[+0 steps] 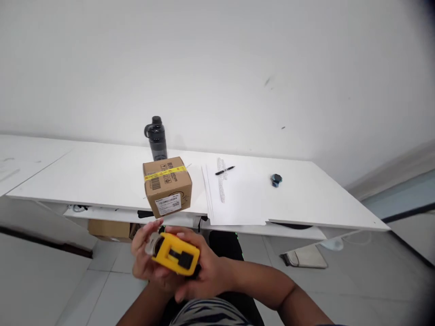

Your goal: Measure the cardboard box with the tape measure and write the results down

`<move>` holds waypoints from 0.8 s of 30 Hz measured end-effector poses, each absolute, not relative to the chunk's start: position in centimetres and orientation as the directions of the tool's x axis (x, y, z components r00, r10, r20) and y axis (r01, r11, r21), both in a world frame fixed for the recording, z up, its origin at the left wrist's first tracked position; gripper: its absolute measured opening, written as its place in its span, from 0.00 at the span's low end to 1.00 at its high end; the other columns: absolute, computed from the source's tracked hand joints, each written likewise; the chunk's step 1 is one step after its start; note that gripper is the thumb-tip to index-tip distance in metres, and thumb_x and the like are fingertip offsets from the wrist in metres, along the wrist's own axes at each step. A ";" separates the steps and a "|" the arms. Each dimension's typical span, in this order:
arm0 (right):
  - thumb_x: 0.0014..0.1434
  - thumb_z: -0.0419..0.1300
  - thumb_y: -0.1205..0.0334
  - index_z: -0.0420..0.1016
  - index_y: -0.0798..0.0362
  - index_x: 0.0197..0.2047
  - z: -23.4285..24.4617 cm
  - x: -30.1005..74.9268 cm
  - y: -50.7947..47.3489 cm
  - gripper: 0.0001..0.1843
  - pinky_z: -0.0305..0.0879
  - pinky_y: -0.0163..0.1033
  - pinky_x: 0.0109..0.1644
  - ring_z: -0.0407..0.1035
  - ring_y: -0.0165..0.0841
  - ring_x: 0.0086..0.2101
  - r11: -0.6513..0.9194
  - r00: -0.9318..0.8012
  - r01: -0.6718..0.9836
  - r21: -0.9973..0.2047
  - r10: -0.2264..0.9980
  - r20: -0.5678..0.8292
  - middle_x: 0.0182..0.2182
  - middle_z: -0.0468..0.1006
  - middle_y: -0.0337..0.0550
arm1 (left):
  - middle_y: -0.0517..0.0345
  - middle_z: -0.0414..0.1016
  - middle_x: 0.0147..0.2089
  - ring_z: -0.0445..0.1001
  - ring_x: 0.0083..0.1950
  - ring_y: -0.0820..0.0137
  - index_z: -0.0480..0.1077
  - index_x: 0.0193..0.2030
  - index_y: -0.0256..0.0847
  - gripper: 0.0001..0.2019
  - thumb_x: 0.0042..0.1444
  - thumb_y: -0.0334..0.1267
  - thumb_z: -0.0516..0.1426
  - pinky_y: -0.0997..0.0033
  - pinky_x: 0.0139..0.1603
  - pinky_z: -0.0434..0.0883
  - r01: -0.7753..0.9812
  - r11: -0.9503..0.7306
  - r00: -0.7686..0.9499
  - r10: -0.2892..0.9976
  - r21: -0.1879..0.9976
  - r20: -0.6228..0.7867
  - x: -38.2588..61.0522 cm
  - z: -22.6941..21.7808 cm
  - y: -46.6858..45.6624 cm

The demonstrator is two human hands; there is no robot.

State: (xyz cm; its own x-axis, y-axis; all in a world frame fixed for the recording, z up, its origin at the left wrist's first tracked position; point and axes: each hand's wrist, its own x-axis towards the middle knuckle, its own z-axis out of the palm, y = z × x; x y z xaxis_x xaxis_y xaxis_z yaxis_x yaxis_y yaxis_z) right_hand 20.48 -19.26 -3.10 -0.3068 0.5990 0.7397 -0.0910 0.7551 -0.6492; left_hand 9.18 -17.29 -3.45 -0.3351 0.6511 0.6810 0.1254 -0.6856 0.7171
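My right hand (214,267) is wrapped round a yellow and black tape measure (166,249), held up in front of my body. A black slider sits in the middle of its yellow case. My left hand (144,260) curls about the other end, its fingers at the pale metal tip. Just beyond them, a brown cardboard box (170,185) stands at the front edge of the white table (102,176). A yellow strip crosses the box's top, and a white printed label is on its front face.
A dark water bottle (157,140) stands behind the box. White paper (244,199) lies to its right, with a black pen (224,170) on the table beyond. Farther right is a small blue and black object (276,179). Another carton (110,229) sits on the shelf below.
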 end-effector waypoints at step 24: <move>0.58 0.60 0.41 0.67 0.44 0.59 11.6 19.4 0.5 0.29 0.68 0.43 0.42 0.76 0.40 0.40 0.792 -0.778 0.600 -0.110 0.610 0.150 0.48 0.81 0.45 | 0.49 0.76 0.52 0.76 0.53 0.59 0.65 0.58 0.43 0.23 0.60 0.52 0.56 0.60 0.50 0.74 -0.272 -0.073 0.102 0.989 0.959 0.104 4.9 -2.4 -4.8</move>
